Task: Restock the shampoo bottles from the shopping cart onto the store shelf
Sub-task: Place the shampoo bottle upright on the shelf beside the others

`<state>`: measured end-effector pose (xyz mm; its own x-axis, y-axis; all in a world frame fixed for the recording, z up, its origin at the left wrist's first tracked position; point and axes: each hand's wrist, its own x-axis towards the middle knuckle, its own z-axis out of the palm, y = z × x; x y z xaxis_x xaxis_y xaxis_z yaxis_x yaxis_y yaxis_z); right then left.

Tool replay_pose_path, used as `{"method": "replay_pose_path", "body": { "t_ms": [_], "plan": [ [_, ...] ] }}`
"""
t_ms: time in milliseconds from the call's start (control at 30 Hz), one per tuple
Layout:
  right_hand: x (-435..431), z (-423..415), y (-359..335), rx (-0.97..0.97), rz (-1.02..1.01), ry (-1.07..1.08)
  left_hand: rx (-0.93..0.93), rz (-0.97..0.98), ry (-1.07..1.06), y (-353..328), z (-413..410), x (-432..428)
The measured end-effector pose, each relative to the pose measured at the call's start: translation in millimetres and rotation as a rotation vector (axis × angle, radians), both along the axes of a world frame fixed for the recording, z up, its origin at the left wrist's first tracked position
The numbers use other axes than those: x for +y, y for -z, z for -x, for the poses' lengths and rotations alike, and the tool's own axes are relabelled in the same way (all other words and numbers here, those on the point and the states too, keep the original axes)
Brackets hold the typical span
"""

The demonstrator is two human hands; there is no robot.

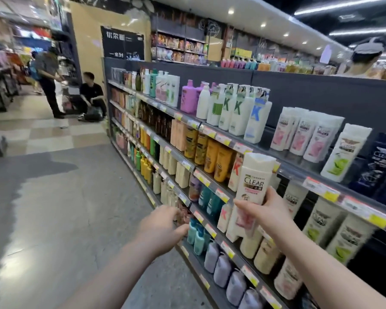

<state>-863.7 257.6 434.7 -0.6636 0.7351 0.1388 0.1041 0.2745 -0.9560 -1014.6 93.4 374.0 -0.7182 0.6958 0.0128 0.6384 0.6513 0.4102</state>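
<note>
Item: one white shampoo bottle (pixel 253 181), "CLEAR" label with a pink lower panel, upright, leaning slightly. It is carried in my right grip (pixel 269 210), thumb across the front and fingers round the far side, closed firmly about its lower half. It hangs in the air in front of the store shelf (pixel 310 90) and is not yet set down on any tier. Above and beyond the right grip: a row of pink-label bottles (pixel 308 134) on the top tier, which look the same kind and are, in my judgement, the likely slot. Further right of that row: a green-label bottle (pixel 343 152), then dark blue bottles (pixel 383 161). Above-left of the grip: white "K" bottles (pixel 236 108). Below the grip: cream bottles and lavender bottles (pixel 223 270). My left grip (pixel 163 221) is well to the left of the right one, reaching toward the lower tiers, fingers loose, holding nothing. Far off down the aisle: a standing person (pixel 49 81) and a crouching person (pixel 91 94). Status: one bottle in transit, placement outstanding. The shopping cart is out of view, so the remaining stock cannot be counted. The tiers look largely full.
</note>
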Motion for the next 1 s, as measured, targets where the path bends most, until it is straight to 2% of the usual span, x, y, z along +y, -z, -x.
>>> {"method": "replay_pose_path", "body": {
  "t_ms": [133, 500, 867, 1000],
  "plan": [
    [26.2, 46.6, 0.4, -0.032, 0.018, 0.018, -0.024, -0.019, 0.055, 0.1, 48.7, 43.1],
    [113.0, 151.5, -9.2, -0.054, -0.084, 0.367, 0.014, -0.118, 0.462, -28.0, 197.3, 191.4],
    [209.7, 130.1, -52.6, -0.077, -0.215, 0.812, 0.125, -0.16, 0.849, -55.3, 182.5, 339.7],
    [260.1, 126.3, -58.9, -0.057, -0.202, 0.865, 0.043, -0.191, 0.905, -62.8, 170.0, 386.1]
  ]
}}
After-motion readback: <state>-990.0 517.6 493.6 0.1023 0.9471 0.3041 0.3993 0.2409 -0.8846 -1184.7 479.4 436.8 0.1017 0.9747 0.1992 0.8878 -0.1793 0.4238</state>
